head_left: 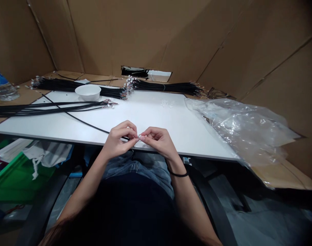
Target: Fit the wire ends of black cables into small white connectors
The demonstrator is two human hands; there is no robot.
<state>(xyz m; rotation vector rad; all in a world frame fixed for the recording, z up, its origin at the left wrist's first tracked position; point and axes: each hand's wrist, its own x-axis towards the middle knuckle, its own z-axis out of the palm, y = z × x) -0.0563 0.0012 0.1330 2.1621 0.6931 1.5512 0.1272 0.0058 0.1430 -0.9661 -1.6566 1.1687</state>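
Black cable [94, 127] end pinched between two hands at the surface's near edge

The left hand [118, 138] and right hand [158, 141] met just above the near edge of the white surface [151, 116]. Each grip was closed, with the fingertips [132, 130] of both hands coming together on a small silvery fitting [139, 136] at the end of the black cable. The fitting was too small to make out in detail. It sat between the hands, over the surface's edge. From the left hand, the black cable ran up and to the left across the surface. A thin black band [178, 174] circled the right wrist.

A loose bundle of black cables [43, 109] with metal-tipped ends lay along the left side of the surface. Beyond it stood a white bowl [88, 92], just in front of a thick black cable bundle [56, 84]. A second thick bundle [166, 87], with white-capped ends, stretched along the far edge. Tiny transparent pieces [166, 103] lay near that far edge. A crumpled clear plastic bag [238, 133] spread over the right end of the surface. A plastic water bottle [1, 87] stood at far left, and cardboard walls [145, 34] rose behind everything. Below the surface were the person's denim-covered lap [138, 164] and, off to the left, a green bag [17, 177].
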